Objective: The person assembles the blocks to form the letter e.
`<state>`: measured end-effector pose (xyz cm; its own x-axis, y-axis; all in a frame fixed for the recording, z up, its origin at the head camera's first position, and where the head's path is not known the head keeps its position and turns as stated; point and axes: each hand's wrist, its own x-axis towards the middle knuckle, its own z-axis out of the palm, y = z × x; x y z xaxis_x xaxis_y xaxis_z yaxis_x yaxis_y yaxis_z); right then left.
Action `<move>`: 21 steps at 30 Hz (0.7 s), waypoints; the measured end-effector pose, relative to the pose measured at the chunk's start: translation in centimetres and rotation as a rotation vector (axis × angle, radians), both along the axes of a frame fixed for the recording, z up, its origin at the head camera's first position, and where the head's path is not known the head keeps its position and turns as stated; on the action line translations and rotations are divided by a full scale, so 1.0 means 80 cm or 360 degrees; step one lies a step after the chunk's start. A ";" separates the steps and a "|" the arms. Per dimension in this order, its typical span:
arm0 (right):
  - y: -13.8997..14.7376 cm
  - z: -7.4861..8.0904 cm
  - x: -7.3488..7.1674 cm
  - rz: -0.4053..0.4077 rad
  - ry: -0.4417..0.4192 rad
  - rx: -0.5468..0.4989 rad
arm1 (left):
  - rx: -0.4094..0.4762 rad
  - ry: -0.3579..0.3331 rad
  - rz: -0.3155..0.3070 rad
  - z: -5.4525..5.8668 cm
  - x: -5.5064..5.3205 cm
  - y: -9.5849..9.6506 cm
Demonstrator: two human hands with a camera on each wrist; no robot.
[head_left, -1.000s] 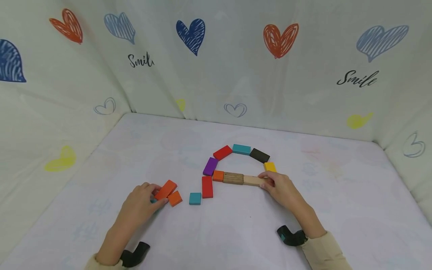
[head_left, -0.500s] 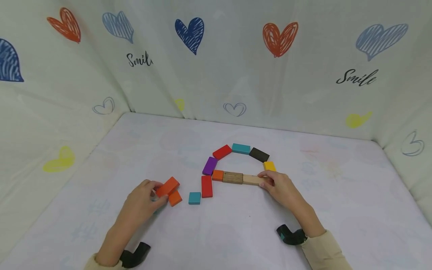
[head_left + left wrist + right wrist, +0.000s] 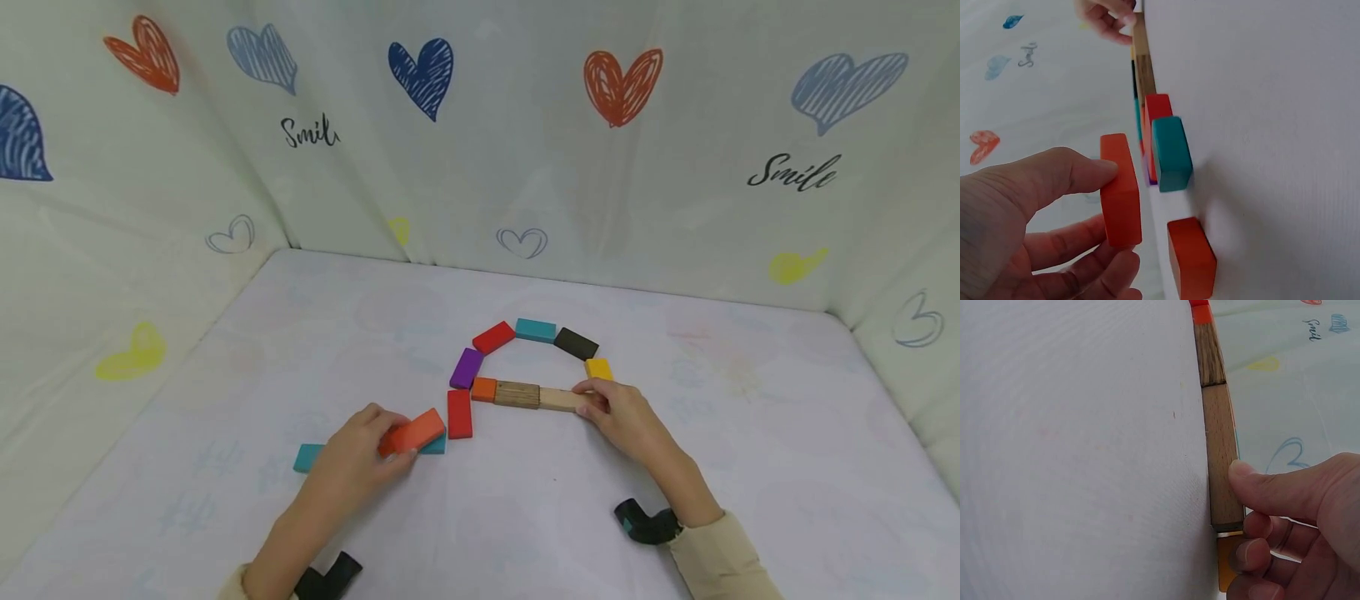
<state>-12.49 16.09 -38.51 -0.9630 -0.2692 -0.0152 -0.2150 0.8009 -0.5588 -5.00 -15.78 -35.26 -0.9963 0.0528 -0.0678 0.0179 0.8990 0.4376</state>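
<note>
My left hand (image 3: pixel 348 458) pinches an orange block (image 3: pixel 420 431) between thumb and fingers. In the head view that block overlaps a short teal block (image 3: pixel 435 447); the left wrist view shows it apart from the teal one (image 3: pixel 1172 153). A second orange block (image 3: pixel 1192 259) lies on the table below this hand. My right hand (image 3: pixel 628 421) grips the far end of a light wooden block (image 3: pixel 1219 450), thumb on one side. End to end with it lie a dark-grained wooden block (image 3: pixel 517 394) and a short orange block (image 3: pixel 484 389).
Purple (image 3: pixel 467 368), red (image 3: pixel 493 337), teal (image 3: pixel 536 331), black (image 3: pixel 577 343) and yellow (image 3: pixel 599 369) blocks form an arch behind the wooden row. A red block (image 3: pixel 460 414) stands at its left. Another teal block (image 3: pixel 308 457) shows beside my left hand.
My left hand has lifted the orange block and carried it right, toward the short teal block, uncovering the teal block at the left. My right hand has stayed in place.
</note>
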 end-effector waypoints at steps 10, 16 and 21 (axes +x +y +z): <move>-0.001 0.003 0.001 -0.0015 -0.0017 0.0003 | -0.0033 0.0092 -0.0264 -0.014 0.006 0.031; -0.001 0.002 0.002 -0.0011 -0.0002 -0.0001 | -0.0130 0.0085 -0.0495 -0.015 0.004 0.039; -0.001 0.003 0.002 -0.0009 0.0003 -0.0006 | -0.0171 -0.0004 -0.0534 -0.017 0.003 0.040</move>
